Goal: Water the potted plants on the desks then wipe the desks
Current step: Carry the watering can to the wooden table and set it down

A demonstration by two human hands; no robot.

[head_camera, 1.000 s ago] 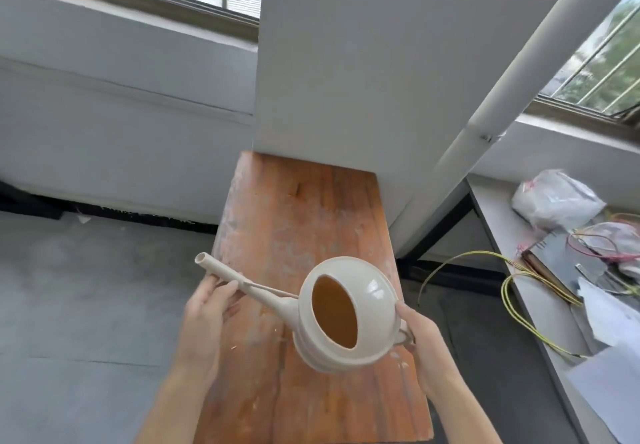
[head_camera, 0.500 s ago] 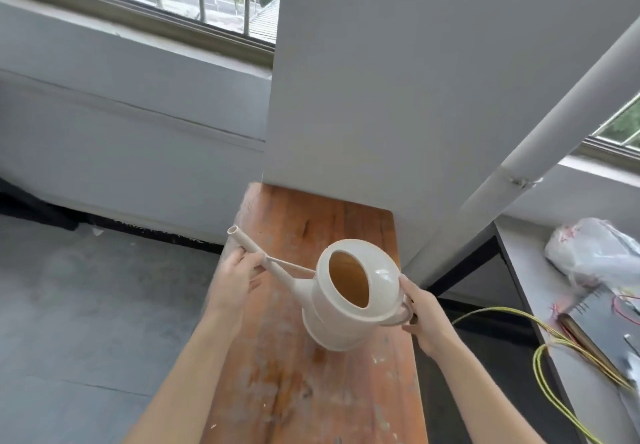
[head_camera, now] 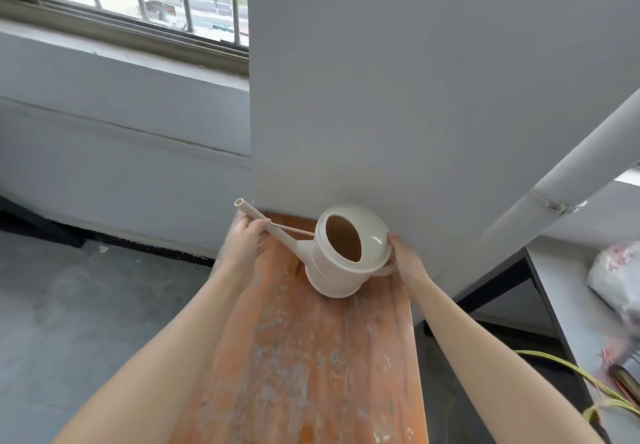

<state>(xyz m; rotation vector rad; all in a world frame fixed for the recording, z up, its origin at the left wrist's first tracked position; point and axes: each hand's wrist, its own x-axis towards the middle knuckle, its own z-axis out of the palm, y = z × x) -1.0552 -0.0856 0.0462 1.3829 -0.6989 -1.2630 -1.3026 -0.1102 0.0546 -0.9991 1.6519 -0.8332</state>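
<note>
Watering can [head_camera: 346, 256] is held over the far end of the narrow wooden tabletop [head_camera: 311, 357], close to the grey pillar [head_camera: 415, 79]; its base looks just at or barely above the boards, contact not resolvable. Left hand [head_camera: 244, 246]: grip closed around the long spout, fingers wrapped near the thin brace rod. Right hand [head_camera: 407, 260]: grip closed on the loop handle at the back of the body. No potted plant is visible in this view, so no watering target can be confirmed here. Risks, as judged: the can is tilted toward the camera and the fill opening is wide, so any water inside could slop out over the rim if it tips further; whether it holds water I cannot tell, the interior only shows brownish. The spout is slender and a levering hold on it could flex or crack it. The tabletop is narrow, so a can set down off-centre could slide off either long edge to the concrete floor [head_camera: 86, 322]. Materials: can is cream, smooth, glossy plastic by the look, squat rounded body with a stepped foot, straight tubular spout. Tabletop is orange-brown planking, worn, flecked with pale paint or plaster marks. Pillar is matte and flat; a white pipe [head_camera: 571, 173] runs diagonally beside it.
</note>
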